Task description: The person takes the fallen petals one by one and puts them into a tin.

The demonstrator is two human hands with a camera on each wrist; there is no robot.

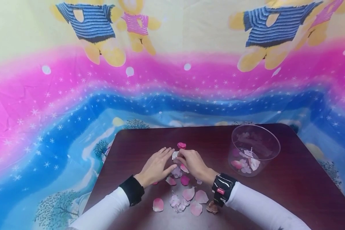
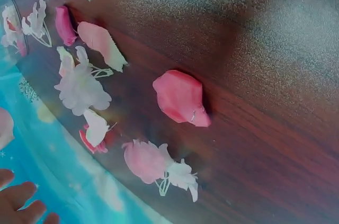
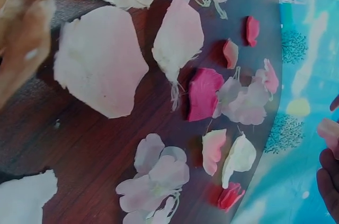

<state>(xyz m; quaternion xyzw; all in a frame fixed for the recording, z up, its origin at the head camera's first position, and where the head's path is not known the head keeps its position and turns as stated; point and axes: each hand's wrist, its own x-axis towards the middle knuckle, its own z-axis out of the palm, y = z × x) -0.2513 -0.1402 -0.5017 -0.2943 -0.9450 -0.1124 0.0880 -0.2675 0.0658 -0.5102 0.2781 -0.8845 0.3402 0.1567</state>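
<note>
My right hand [image 1: 195,163] is over the scattered artificial petals, its fingers bent. At the edge of the right wrist view, a pale petal [image 3: 328,131] shows pinched between its thumb and fingers. In the head view, a white petal [image 1: 175,155] appears between the two hands, right at the right fingertips. Beside it, my left hand [image 1: 158,166] stretches out palm down with straight fingers, holding nothing. Just beyond the hands lies a red petal [image 1: 181,145]. Close under them are a pale flower [image 1: 176,172] and a dark pink petal [image 1: 185,180].
A clear plastic tub [image 1: 256,158] stands to the right, several petals inside. Nearer the front of the dark wooden table [image 1: 126,153] lie pink petals [image 1: 201,196], pale flowers [image 1: 178,203] and a brown petal [image 1: 212,207]. A printed cloth [image 1: 172,86] hangs behind.
</note>
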